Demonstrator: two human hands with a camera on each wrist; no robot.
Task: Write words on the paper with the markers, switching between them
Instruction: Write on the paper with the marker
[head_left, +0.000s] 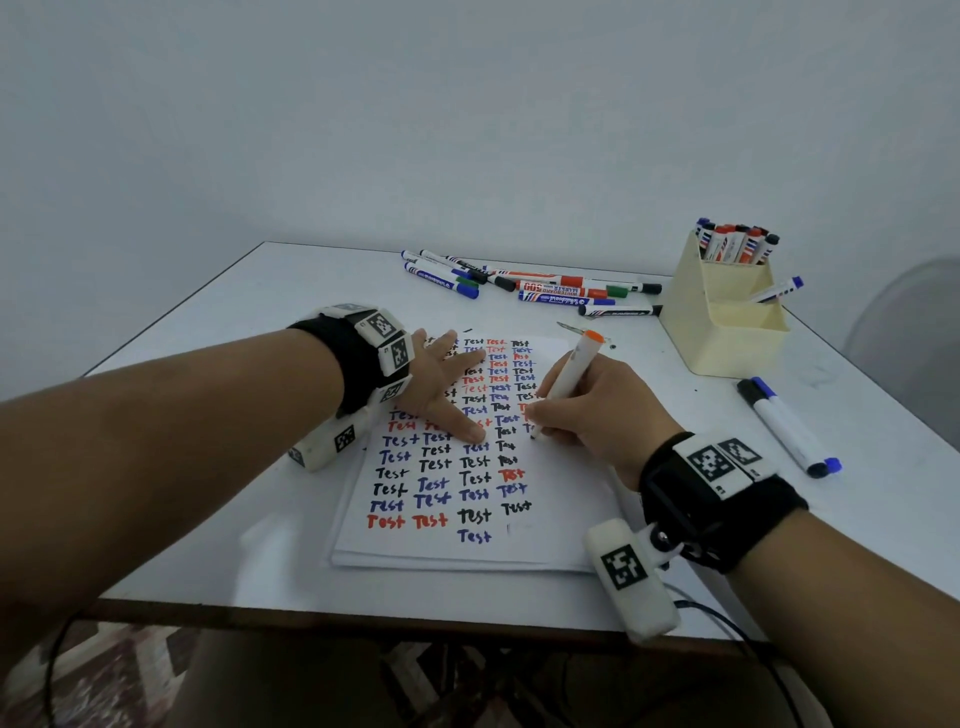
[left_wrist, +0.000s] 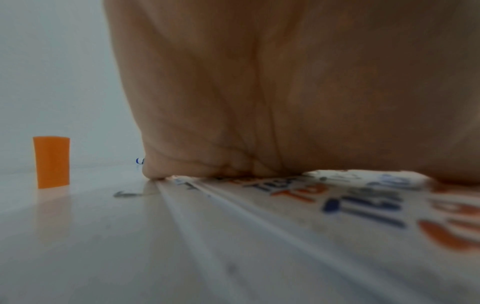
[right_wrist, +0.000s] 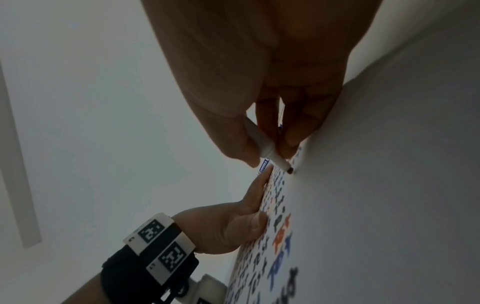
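Head view shows the right hand (head_left: 597, 405) pinching a white marker with an orange end (head_left: 567, 382), tip on the white paper covered in words (head_left: 467, 551), while the left hand (head_left: 441, 395) presses flat with straight fingers.

Your paper (head_left: 540, 525) is white, covered in "Test" in black, blue and red-orange. The marker (head_left: 569, 382) in your right hand (head_left: 597, 410) has a white barrel and orange end cap; its tip reads dark in the right wrist view. An orange cap (left_wrist: 52, 162) stands on the white table (head_left: 218, 364). The loose markers (head_left: 530, 286) at the back are white-bodied with blue, black, green and red caps. The holder (head_left: 722, 317) is cream. Your wristbands (head_left: 722, 499) are black with white blocks carrying black-and-white square tag patterns.
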